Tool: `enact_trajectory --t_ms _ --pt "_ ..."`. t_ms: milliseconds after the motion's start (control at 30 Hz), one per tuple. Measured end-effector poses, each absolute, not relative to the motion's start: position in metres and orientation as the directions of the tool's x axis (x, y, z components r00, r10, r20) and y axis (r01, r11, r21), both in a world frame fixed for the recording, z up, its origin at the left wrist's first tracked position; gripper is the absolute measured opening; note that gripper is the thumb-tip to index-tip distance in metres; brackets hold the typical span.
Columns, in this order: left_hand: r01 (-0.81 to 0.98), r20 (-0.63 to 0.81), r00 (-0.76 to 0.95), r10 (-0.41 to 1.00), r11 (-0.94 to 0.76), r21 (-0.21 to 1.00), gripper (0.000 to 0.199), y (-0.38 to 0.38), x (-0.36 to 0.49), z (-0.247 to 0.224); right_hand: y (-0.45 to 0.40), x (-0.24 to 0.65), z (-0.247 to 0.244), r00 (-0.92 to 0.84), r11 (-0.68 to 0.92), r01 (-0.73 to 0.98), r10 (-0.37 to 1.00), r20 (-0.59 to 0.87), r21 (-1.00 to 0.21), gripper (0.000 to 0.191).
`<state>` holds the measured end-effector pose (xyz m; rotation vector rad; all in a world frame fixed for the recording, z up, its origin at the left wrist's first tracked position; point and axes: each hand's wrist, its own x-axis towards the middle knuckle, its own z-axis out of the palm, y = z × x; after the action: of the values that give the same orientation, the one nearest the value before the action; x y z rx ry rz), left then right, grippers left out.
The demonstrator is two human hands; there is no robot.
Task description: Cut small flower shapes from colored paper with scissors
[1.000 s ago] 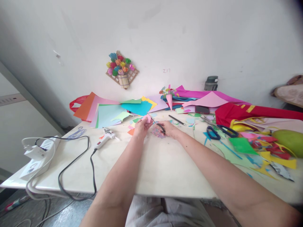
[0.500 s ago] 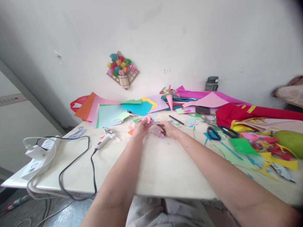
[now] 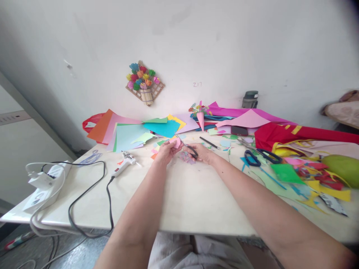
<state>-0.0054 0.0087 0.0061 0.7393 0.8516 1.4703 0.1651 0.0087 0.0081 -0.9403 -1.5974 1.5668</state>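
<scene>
Pale desk (image 3: pixel 196 201) with coloured sheets (image 3: pixel 127 137), against a white wall (image 3: pixel 185 45)
Left grip (image 3: pixel 167 151) pinches pink paper (image 3: pixel 177 142); right grip (image 3: pixel 202 153) grasps dark-handled scissors (image 3: pixel 193 152).

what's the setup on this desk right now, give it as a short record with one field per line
left hand: holds a piece of pink paper
right hand: holds small scissors, blades toward the pink paper
other tools: glue gun lying to the left; black pen beyond the right hand; large scissors with dark blue handles at right
paper: colored sheets overlapping at the back left
power: power strip on the table's left end
wall: flower decoration above the colored sheets
</scene>
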Motion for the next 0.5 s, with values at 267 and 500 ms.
enact_trajectory --t_ms 267,500 --pt "-0.490 -0.032 -0.038 0.999 0.009 0.872 0.007 0.0067 -0.0097 0.0085 0.0082 0.1655 0.0092 -0.488 0.019 0.047 0.873 -0.006 -0.999 0.029" --pt "-0.494 -0.036 -0.034 0.999 0.015 0.869 0.006 0.0070 -0.0098 0.0084 0.0083 0.1652 0.0088 -0.487 0.023 0.051 0.873 -0.005 -0.998 0.028"
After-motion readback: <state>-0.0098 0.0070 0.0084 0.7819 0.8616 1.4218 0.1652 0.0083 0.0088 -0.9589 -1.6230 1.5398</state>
